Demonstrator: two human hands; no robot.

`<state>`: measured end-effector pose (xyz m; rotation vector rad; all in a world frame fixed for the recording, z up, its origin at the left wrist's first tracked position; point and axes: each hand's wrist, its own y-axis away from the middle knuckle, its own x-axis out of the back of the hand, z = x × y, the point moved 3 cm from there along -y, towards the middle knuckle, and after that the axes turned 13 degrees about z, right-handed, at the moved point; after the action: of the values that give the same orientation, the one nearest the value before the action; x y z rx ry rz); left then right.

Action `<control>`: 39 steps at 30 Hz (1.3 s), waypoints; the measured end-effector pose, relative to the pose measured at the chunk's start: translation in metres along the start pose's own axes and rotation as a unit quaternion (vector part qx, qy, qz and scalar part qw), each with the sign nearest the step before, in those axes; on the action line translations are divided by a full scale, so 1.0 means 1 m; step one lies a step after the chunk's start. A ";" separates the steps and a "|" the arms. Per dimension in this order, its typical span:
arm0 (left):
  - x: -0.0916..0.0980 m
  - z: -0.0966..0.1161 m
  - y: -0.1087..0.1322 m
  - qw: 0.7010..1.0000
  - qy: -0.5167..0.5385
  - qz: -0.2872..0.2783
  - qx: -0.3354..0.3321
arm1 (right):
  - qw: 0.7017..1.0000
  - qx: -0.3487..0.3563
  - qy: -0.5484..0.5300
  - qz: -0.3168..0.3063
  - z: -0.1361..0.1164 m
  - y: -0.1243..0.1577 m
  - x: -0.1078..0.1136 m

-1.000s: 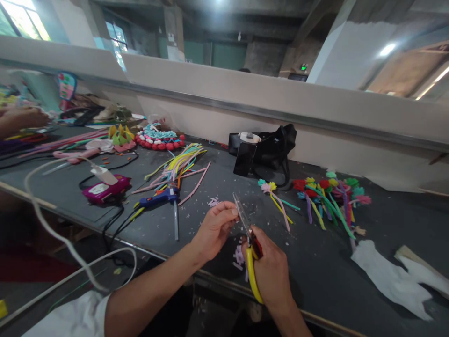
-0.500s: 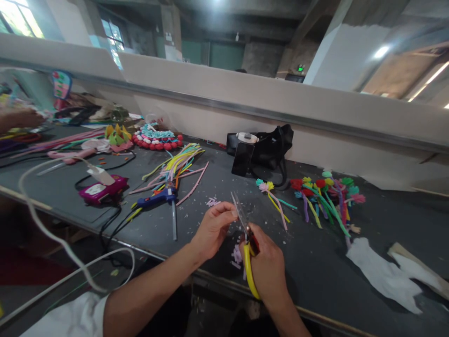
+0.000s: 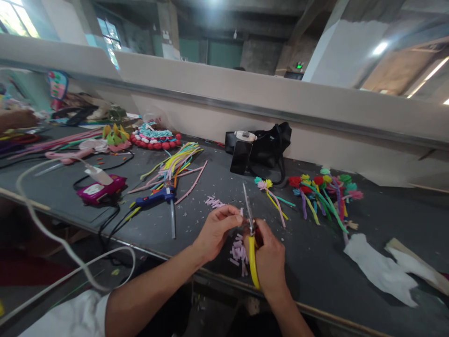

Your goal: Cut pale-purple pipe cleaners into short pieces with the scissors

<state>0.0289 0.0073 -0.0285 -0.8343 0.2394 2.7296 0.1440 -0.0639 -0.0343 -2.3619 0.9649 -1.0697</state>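
Note:
My right hand [image 3: 270, 255] grips a pair of scissors [image 3: 251, 262] by the yellow handle, blades pointing away from me. Just left of the blades, my left hand [image 3: 220, 229] pinches a short pale pink piece of fuzzy stem [image 3: 242, 212] between thumb and fingertips; only its tip shows. Below and between the hands lies a pile of cut lilac pieces [image 3: 239, 252]. A second small pile of cut pieces [image 3: 213, 201] rests on the dark table beyond my left hand.
A blue glue gun [image 3: 154, 197] lies left, before a bundle of coloured stems [image 3: 180, 159]. A magenta power socket [image 3: 101, 189] trails cables. Fuzzy flowers [image 3: 322, 187] and white cloth [image 3: 379, 269] lie right. A black bag [image 3: 270, 147] with a phone [image 3: 241, 157] leaning on it stands behind. Another person's hand [image 3: 16, 119] is far left.
The scissors have swung more upright and away from my left fingertips. More of the lilac pile now shows between my hands. My left hand has shifted slightly right.

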 end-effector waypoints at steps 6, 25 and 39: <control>0.003 0.002 -0.007 0.999 -0.025 0.018 -0.006 | 0.999 0.012 -0.005 0.049 0.003 -0.004 0.003; -0.009 0.007 0.012 0.685 -0.575 -0.067 -0.442 | 0.993 0.007 -0.055 0.109 0.001 -0.006 0.005; 0.005 0.000 -0.003 0.960 -0.274 -0.047 -0.002 | 0.994 0.031 -0.064 0.078 -0.003 -0.007 0.006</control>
<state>0.0259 0.0115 -0.0319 -0.0619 0.0733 2.7396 0.1481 -0.0635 -0.0249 -2.2335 1.0340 -0.8670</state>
